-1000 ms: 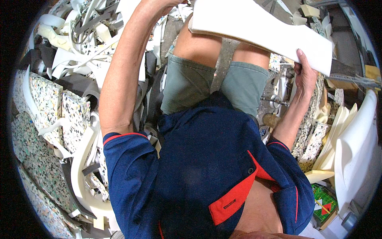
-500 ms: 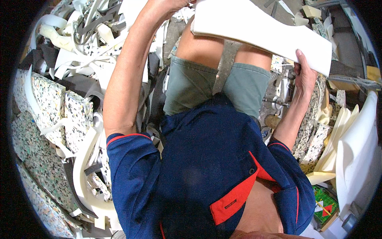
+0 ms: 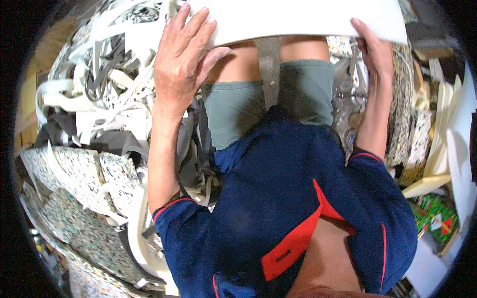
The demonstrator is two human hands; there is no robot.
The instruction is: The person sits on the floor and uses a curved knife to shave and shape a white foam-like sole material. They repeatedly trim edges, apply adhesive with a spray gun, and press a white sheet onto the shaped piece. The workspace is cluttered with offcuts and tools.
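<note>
A large white sheet-like piece, probably foam (image 3: 303,19), lies across my thighs at the top of the view. Its near edge curves gently, and its far side runs out of the picture. At its left end is my left hand (image 3: 184,62), back upward, fingers stretched out and thumb held apart. Whether the palm presses on the piece cannot be seen. My right hand (image 3: 373,47) grips the right end, with the thumb on top and the fingers bent at and below the edge.
White and grey foam strips (image 3: 99,89) lie heaped on the left. Speckled foam slabs (image 3: 79,218) stack nearer on that side. On the right stand a speckled block (image 3: 401,114), cream foam sheets (image 3: 442,129) and a green printed box (image 3: 437,218).
My left hand has come from the piece's far left corner nearer to me, with its fingers now stretched out. The white piece has turned to lie more level; my right hand still grips it.
</note>
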